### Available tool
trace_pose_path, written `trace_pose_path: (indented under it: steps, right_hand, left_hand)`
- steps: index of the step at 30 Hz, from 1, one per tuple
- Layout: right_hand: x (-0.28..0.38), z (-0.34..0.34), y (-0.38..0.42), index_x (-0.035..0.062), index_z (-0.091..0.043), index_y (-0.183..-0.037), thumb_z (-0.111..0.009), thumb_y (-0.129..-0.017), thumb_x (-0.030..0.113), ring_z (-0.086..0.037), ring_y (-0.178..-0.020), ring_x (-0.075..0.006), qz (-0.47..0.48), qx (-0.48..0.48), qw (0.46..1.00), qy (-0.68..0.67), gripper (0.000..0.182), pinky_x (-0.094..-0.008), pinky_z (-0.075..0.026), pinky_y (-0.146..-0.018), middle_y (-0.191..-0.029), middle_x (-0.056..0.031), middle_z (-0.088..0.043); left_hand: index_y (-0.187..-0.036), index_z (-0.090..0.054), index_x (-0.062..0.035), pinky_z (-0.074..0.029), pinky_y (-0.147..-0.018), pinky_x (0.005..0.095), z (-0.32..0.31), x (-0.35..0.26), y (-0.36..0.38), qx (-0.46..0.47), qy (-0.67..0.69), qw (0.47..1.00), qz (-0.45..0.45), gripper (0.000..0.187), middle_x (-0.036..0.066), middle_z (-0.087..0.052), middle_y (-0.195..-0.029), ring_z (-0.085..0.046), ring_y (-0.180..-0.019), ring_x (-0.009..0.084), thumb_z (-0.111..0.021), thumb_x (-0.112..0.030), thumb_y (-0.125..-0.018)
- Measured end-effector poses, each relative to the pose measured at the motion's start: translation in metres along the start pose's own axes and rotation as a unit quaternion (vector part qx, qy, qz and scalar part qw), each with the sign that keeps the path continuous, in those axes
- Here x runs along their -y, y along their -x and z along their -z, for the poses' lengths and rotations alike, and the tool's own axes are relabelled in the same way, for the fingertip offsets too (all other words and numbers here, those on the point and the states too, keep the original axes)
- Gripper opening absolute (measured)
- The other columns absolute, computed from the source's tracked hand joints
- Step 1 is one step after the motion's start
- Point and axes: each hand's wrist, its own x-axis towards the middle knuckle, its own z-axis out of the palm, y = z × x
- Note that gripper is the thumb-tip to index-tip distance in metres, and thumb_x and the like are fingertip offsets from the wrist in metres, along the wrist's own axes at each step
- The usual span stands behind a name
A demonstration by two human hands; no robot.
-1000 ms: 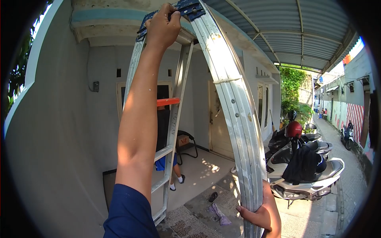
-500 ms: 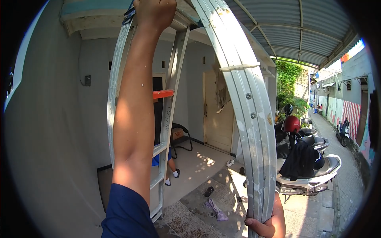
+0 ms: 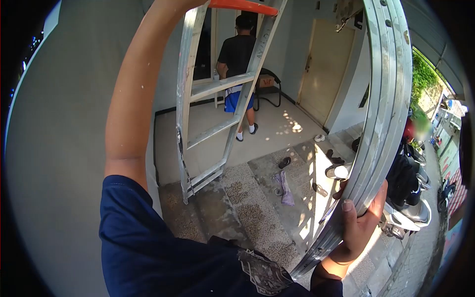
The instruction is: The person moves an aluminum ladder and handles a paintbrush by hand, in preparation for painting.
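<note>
A paint-spotted aluminium ladder fills much of the view. Its near rail (image 3: 383,104) runs close past me on the right, bent by the lens. My right hand (image 3: 363,222) is wrapped around the lower part of this rail, thumb on the near face. On the left stands a ladder section with rungs (image 3: 222,86), its feet on the paving and a red bar (image 3: 245,6) across it near the top edge. My left forearm (image 3: 131,94) reaches up beside that section, and the hand itself is cut off by the top of the frame.
Beyond the rungs a person (image 3: 237,54) stands facing away, near a boxed item (image 3: 266,80). Sandals (image 3: 284,162) and a striped cloth (image 3: 285,188) lie on the steps. A white cylinder (image 3: 337,172) stands by the rail. Parked scooters (image 3: 415,213) line the right; a grey wall (image 3: 64,148) is left.
My view has tilted downward, bringing the person, floor and steps further into sight. The right hand and rail appear higher in the picture; my left hand has left the top of the frame.
</note>
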Motion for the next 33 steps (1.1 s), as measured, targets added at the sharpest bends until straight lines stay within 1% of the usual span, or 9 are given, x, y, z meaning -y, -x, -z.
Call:
trace_pose_path:
  steps: [3,5,8,11,13,15,23,26,33]
  right_hand:
    - [-0.008,0.008,-0.006,-0.0028,-0.040,-0.135,-0.072,-0.080,0.029,-0.060,-0.085,-0.0166,0.043,0.035,0.998,0.034,0.071,-0.0288,-0.049,-0.077,-0.101,-0.0116,-0.061]
    - [-0.017,0.012,-0.011,-0.0022,-0.040,-0.135,-0.072,-0.085,0.032,-0.062,-0.085,-0.0162,0.105,0.053,0.990,0.075,0.069,-0.0289,-0.050,-0.077,-0.100,-0.0130,-0.064]
    - [-0.014,0.019,-0.013,-0.0029,-0.041,-0.134,-0.069,-0.088,0.027,-0.062,-0.090,-0.0155,0.139,0.082,0.979,0.127,0.063,-0.0286,-0.051,-0.079,-0.104,-0.0135,-0.062]
    - [-0.014,0.020,-0.013,-0.0036,-0.042,-0.133,-0.065,-0.090,0.020,-0.061,-0.090,-0.0148,0.130,0.102,0.985,0.050,0.055,-0.0286,-0.050,-0.079,-0.107,-0.0131,-0.060]
    - [-0.009,0.022,-0.015,-0.0054,-0.045,-0.129,-0.066,-0.086,0.014,-0.057,-0.093,-0.0168,0.094,0.101,0.990,0.005,0.051,-0.0282,-0.046,-0.084,-0.105,-0.0122,-0.058]
    - [-0.014,0.023,-0.016,-0.0053,-0.043,-0.129,-0.065,-0.087,0.014,-0.057,-0.091,-0.0163,0.128,0.118,0.984,0.028,0.051,-0.0279,-0.046,-0.083,-0.103,-0.0116,-0.059]
    - [-0.014,0.024,-0.012,-0.0078,-0.046,-0.127,-0.062,-0.088,0.013,-0.059,-0.093,-0.0153,0.107,0.118,0.987,0.002,0.047,-0.0277,-0.047,-0.083,-0.105,-0.0141,-0.060]
    - [-0.019,0.024,-0.011,-0.0082,-0.046,-0.127,-0.061,-0.090,0.014,-0.060,-0.093,-0.0148,0.081,0.103,0.991,-0.021,0.046,-0.0269,-0.046,-0.084,-0.106,-0.0125,-0.061]
    - [-0.032,0.028,-0.013,-0.0037,-0.046,-0.123,-0.060,-0.091,0.027,-0.068,-0.079,-0.0204,0.094,0.088,0.991,0.022,0.046,-0.0322,-0.056,-0.071,-0.099,-0.0161,-0.065]
  left_hand:
    - [-0.130,-0.047,0.0054,-0.040,-0.101,0.0374,0.035,0.027,0.154,-0.140,-0.138,0.966,0.169,0.059,0.022,-0.057,-0.122,-0.055,-0.116,0.0323,-0.059,-0.039,-0.093]
    - [-0.137,-0.033,0.0130,-0.032,-0.109,0.0439,0.047,0.041,0.290,-0.136,-0.101,0.868,0.467,0.078,0.033,-0.038,-0.138,-0.040,-0.131,0.0396,-0.055,-0.049,-0.094]
    - [-0.147,-0.019,0.0095,-0.021,-0.116,0.0457,0.046,0.020,0.481,0.088,-0.163,0.657,0.731,0.093,0.037,-0.018,-0.151,-0.023,-0.142,0.0436,-0.042,-0.063,-0.094]
    - [-0.145,-0.023,0.0092,-0.032,-0.109,0.0396,0.045,-0.020,0.591,0.181,-0.031,0.656,0.732,0.085,0.029,-0.047,-0.136,-0.044,-0.131,0.0382,-0.046,-0.057,-0.095]
    - [-0.142,-0.029,0.0081,-0.039,-0.103,0.0412,0.041,-0.053,0.571,0.296,0.067,0.562,0.770,0.078,0.030,-0.052,-0.129,-0.053,-0.121,0.0367,-0.052,-0.050,-0.095]
    - [-0.140,-0.032,0.0079,-0.040,-0.101,0.0422,0.021,-0.072,0.587,0.300,0.054,0.580,0.756,0.075,0.030,-0.054,-0.125,-0.055,-0.116,0.0370,-0.056,-0.046,-0.093]
    - [-0.141,-0.024,0.0102,-0.033,-0.109,0.0415,0.017,-0.044,0.587,0.144,-0.209,0.681,0.687,0.084,0.034,-0.041,-0.135,-0.042,-0.129,0.0427,-0.072,-0.027,-0.083]
    - [-0.140,-0.025,0.0098,-0.030,-0.111,0.0418,0.006,0.018,0.603,0.055,-0.089,0.736,0.669,0.083,0.033,-0.036,-0.139,-0.038,-0.131,0.0435,-0.073,-0.025,-0.082]
    - [-0.135,-0.032,0.0075,-0.034,-0.106,0.0435,-0.008,-0.013,0.568,0.084,-0.134,0.747,0.646,0.068,0.030,-0.044,-0.132,-0.044,-0.126,0.0420,-0.069,-0.017,-0.083]
